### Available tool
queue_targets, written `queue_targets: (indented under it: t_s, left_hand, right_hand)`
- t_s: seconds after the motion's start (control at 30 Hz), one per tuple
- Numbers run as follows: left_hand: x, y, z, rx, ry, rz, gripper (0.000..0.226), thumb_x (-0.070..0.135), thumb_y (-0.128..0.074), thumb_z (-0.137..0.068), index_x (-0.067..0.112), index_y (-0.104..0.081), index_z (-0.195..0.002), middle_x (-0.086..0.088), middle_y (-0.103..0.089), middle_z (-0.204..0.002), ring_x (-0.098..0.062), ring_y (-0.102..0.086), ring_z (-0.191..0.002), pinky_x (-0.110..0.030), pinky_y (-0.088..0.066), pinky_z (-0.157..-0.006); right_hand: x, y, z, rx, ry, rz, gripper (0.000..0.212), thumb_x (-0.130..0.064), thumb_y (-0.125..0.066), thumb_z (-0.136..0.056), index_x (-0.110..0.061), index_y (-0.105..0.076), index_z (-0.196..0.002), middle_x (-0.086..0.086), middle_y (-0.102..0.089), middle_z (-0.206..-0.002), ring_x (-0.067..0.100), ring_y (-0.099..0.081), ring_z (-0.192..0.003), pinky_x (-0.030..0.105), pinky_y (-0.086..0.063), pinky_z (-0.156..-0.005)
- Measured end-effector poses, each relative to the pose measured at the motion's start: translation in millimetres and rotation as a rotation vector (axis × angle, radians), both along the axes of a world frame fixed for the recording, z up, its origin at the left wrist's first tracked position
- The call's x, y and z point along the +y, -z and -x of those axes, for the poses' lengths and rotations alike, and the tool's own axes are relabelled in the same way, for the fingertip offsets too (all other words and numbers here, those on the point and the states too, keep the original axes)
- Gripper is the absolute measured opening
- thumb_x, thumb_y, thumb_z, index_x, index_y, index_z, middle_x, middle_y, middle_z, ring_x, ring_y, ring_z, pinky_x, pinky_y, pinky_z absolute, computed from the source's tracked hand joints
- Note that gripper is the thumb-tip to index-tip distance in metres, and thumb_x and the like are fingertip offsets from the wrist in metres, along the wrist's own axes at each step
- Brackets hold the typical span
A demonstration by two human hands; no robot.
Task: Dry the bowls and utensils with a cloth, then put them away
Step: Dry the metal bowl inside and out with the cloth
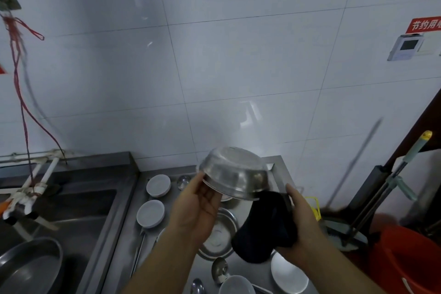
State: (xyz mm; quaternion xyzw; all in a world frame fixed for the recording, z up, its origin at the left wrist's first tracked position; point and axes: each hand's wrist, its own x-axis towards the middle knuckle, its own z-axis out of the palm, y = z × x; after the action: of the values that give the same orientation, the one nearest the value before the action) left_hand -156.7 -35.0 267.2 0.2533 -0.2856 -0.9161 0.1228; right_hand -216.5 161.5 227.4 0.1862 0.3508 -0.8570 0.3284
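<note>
Steel bowl (235,173) gripped by left fingers (198,181); right fingers (292,194) clutch dark cloth (265,227).

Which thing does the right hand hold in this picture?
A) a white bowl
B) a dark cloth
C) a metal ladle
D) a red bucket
B: the right hand grips the dark cloth beside the steel bowl, which the left hand holds up by its rim.

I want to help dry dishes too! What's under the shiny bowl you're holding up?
Below the held-up bowl sits another metal bowl on the counter, beside small white dishes. The left hand and dark cloth hide part of it.
</note>
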Motion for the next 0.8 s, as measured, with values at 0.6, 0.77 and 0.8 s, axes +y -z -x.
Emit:
queue_targets:
  t_s: [0.6, 0.77, 0.8]
  left_hand:
    - [21, -14, -12, 0.092, 0.323, 0.539, 0.035, 0.031, -0.06, -0.102, 0.008, -0.076, -0.122, -0.024, -0.075, -0.12, -0.036, -0.074, -0.111, -0.04, -0.062, -0.089]
    - [20, -13, -22, 0.09, 0.414, 0.528, 0.036, 0.038, -0.065, -0.097, 0.013, -0.078, -0.119, -0.025, -0.075, -0.121, -0.036, -0.073, -0.113, -0.042, -0.062, -0.095]
    - [19, -12, -23, 0.092, 0.43, 0.537, 0.037, 0.04, -0.067, -0.097, 0.013, -0.077, -0.121, -0.025, -0.074, -0.122, -0.038, -0.072, -0.115, -0.045, -0.061, -0.097]
  right_hand:
    - [-11, -61, -19, 1.723, -0.126, -0.768, 0.045, -0.024, -0.065, -0.092, -0.026, -0.058, -0.137, -0.018, -0.06, -0.133, 0.009, -0.055, -0.131, 0.024, -0.041, -0.11]
    - [-8, -54, -13, 1.874, -0.21, -0.867, 0.036, -0.028, -0.066, -0.093, -0.023, -0.059, -0.128, -0.024, -0.054, -0.124, -0.005, -0.05, -0.122, 0.023, -0.041, -0.107]
    - [-9, -56, -11, 1.89, -0.184, -0.892, 0.033, -0.029, -0.066, -0.092, -0.023, -0.059, -0.124, -0.026, -0.052, -0.118, -0.008, -0.05, -0.115, 0.019, -0.041, -0.102]
